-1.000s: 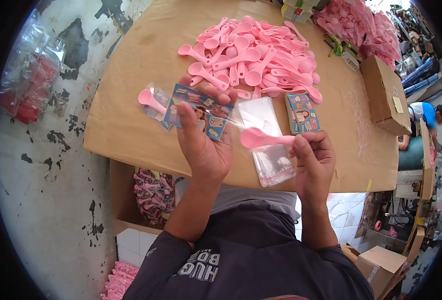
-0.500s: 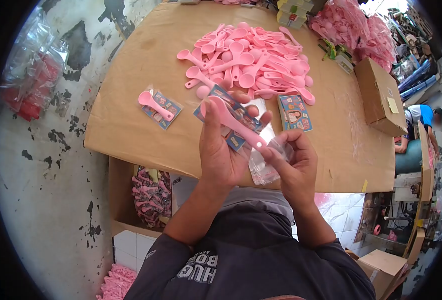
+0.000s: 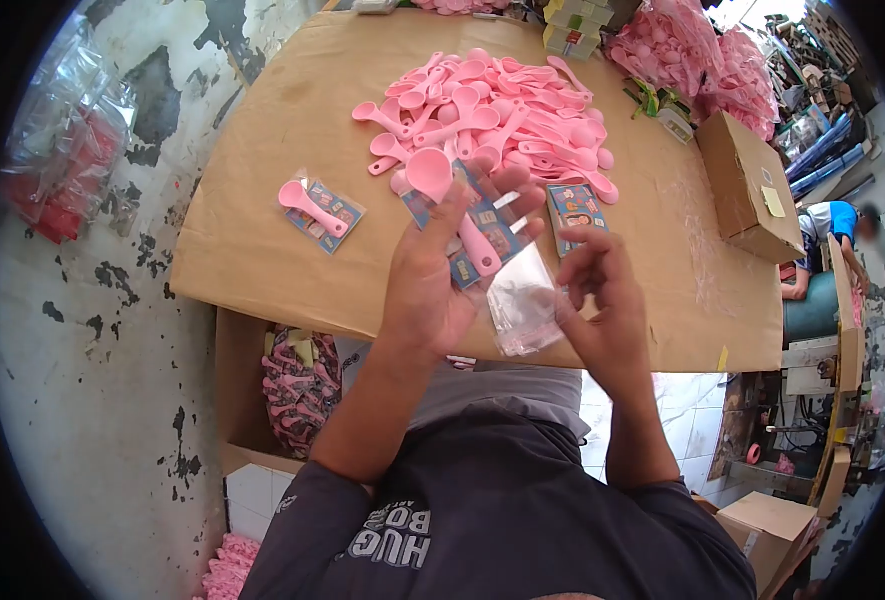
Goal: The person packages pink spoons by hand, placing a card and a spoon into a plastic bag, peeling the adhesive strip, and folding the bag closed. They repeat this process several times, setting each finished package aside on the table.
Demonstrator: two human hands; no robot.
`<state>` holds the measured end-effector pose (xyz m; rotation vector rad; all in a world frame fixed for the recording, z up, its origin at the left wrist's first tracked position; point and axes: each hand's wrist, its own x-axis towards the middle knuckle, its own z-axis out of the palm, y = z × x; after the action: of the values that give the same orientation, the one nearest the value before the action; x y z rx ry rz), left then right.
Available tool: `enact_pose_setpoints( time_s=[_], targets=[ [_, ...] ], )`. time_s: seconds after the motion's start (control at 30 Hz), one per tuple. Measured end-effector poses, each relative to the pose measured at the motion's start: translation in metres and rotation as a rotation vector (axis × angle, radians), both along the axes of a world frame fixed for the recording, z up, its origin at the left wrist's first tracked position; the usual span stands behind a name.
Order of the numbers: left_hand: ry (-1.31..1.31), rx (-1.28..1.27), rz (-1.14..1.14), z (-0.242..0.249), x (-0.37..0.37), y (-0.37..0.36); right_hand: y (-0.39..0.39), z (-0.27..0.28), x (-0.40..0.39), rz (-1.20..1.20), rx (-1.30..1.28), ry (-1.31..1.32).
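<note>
My left hand (image 3: 432, 275) holds a pink spoon (image 3: 476, 240) against a blue printed card (image 3: 490, 212), with the thumb over the spoon's handle. Clear plastic shows around them. Beside it, my right hand (image 3: 602, 300) is open, fingers apart and a little blurred, over the edge of a stack of clear plastic bags (image 3: 524, 305) on the table. Further left lies a bagged spoon (image 3: 312, 208) on a blue card. Behind my left hand is a pile of loose pink spoons (image 3: 522, 110). Blue printed cards (image 3: 575, 212) lie just beyond my right hand.
The brown-covered table (image 3: 272, 130) carries a cardboard box (image 3: 747, 185) at its right edge. Pink items in plastic (image 3: 667, 50) and yellowish boxes (image 3: 572, 25) stand at the back. A box of packed spoons (image 3: 297, 390) sits below the left edge. Another person (image 3: 832, 225) is far right.
My right hand has let go of the spoon's handle end and clear plastic, moved right and opened. In my left hand the spoon now stands more upright against the card.
</note>
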<state>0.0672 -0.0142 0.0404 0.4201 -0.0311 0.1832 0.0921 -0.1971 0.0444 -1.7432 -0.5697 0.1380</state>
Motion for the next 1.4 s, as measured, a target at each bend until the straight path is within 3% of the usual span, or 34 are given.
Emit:
enact_pose_setpoints(
  time_s=[0.07,0.1,0.27,0.37,0.47,0.53,0.6,0.67,0.8,0.9,1.0,1.07,1.13,1.2,1.4],
  targets=[
    [-0.011,0.036,-0.022,0.003,0.001,0.003,-0.007,0.010,0.008,-0.085,-0.273,-0.464],
    [0.011,0.071,-0.056,0.004,-0.001,0.001,-0.002,0.013,0.010,-0.087,-0.220,-0.542],
    [0.016,0.156,-0.189,0.000,0.004,-0.011,0.010,0.012,0.019,0.000,-0.220,-0.759],
    [0.058,0.155,-0.263,-0.006,-0.002,-0.016,0.011,0.004,0.032,0.133,-0.054,-0.796],
    [0.043,-0.022,-0.342,-0.008,-0.001,-0.008,0.004,0.019,0.027,0.159,0.115,-0.552],
    [0.081,0.202,-0.083,-0.009,-0.003,-0.006,-0.004,0.013,0.032,0.159,0.162,-0.543],
    [0.037,0.266,-0.056,-0.008,-0.007,-0.005,-0.007,0.009,0.020,-0.027,0.203,-0.039],
    [-0.095,0.577,-0.103,-0.010,-0.012,-0.003,-0.005,0.002,0.020,-0.016,0.177,-0.064],
    [0.025,0.782,0.003,-0.007,-0.018,-0.017,-0.003,-0.003,0.015,0.088,0.190,0.080],
    [0.079,0.774,0.040,-0.011,-0.019,-0.022,-0.003,-0.006,0.009,0.049,0.189,0.153],
    [0.055,0.821,0.092,-0.010,-0.020,-0.021,-0.005,0.004,0.013,-0.068,0.139,-0.007],
    [0.062,0.843,0.096,-0.008,-0.023,-0.020,-0.007,0.011,0.022,-0.318,-0.085,-0.601],
    [0.096,0.889,0.056,-0.004,-0.026,-0.020,-0.007,0.014,0.025,-0.344,-0.100,-0.672],
    [0.079,0.942,0.073,-0.008,-0.027,-0.022,0.000,0.017,0.031,-0.320,-0.142,-0.947],
    [0.055,1.091,0.102,-0.007,-0.027,-0.027,0.010,0.014,0.034,-0.306,-0.175,-0.991]
  ],
)
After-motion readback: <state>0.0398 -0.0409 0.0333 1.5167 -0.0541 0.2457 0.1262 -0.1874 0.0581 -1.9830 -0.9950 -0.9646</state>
